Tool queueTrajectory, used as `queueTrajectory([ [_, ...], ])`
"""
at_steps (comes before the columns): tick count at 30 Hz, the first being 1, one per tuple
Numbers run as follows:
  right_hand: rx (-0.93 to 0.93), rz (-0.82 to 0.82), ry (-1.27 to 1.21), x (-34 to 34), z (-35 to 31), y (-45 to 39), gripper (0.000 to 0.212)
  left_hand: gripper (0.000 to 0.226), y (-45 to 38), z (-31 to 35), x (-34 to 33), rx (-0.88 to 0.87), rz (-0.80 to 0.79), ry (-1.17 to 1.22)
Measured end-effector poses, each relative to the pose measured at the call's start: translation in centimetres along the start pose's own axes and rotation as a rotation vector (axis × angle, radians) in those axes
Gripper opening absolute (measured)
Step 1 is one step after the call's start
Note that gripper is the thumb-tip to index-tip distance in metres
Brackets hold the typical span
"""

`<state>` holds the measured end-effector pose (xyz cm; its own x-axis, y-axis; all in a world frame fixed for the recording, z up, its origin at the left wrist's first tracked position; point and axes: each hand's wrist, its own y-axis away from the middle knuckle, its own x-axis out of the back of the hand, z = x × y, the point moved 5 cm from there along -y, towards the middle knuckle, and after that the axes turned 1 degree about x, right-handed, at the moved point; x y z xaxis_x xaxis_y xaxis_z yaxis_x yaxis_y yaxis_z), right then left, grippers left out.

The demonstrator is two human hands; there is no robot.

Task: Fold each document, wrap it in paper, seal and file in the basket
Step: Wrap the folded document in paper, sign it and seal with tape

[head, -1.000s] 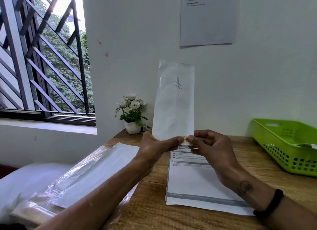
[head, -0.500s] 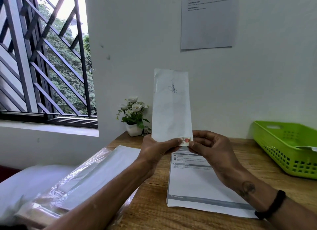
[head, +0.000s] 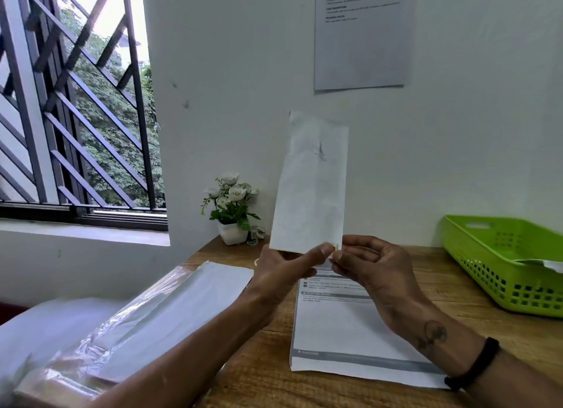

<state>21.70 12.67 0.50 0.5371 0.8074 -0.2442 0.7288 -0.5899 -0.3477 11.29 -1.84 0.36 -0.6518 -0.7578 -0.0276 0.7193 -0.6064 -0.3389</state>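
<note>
Wrapped document [head: 310, 194] held upright above desk [head: 268, 362] middle; left hand [head: 283, 270] pinches bottom edge, right hand [head: 370, 269] pinches bottom-right corner, probably a seal sticker, blurred. Risk: sticker lands crooked, wrap reopens before reaching basket [head: 493, 273].

— How was the light?

— Soft daylight came through the window [head: 76, 103] at the upper left of the frame; the sky there was blown out white. The wall [head: 243, 72] looked evenly lit, slightly grey.

— Any glare or blur?

— Glare streaked the plastic wrap [head: 122, 322] at lower left, which smeared into blur at the edge. The green basket [head: 499, 273] at right was soft too. The window bars bowed from wide-angle distortion.
</note>
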Motion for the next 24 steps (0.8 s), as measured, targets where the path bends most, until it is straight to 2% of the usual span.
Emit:
queueTrajectory([
  [5,-0.021,-0.042,0.003,-0.7,0.3,0.5,0.032,0.034,0.0,-0.2,1.2,-0.054,0.159,0.003],
  [14,-0.048,-0.050,0.033,-0.9,0.3,0.3,0.040,0.045,-0.3,-0.7,1.5,0.041,0.171,0.071],
  [18,-0.059,-0.065,0.058,-0.8,0.4,0.1,0.045,0.042,-0.5,-0.8,1.7,0.088,0.139,0.084],
  [20,-0.014,-0.023,0.080,-0.5,-0.4,-0.3,0.048,0.043,-0.8,-0.8,1.8,0.103,0.104,0.065],
  [24,0.115,0.232,0.048,2.8,-2.7,-2.4,0.053,0.040,-1.5,-0.8,2.5,0.117,0.097,0.015],
])
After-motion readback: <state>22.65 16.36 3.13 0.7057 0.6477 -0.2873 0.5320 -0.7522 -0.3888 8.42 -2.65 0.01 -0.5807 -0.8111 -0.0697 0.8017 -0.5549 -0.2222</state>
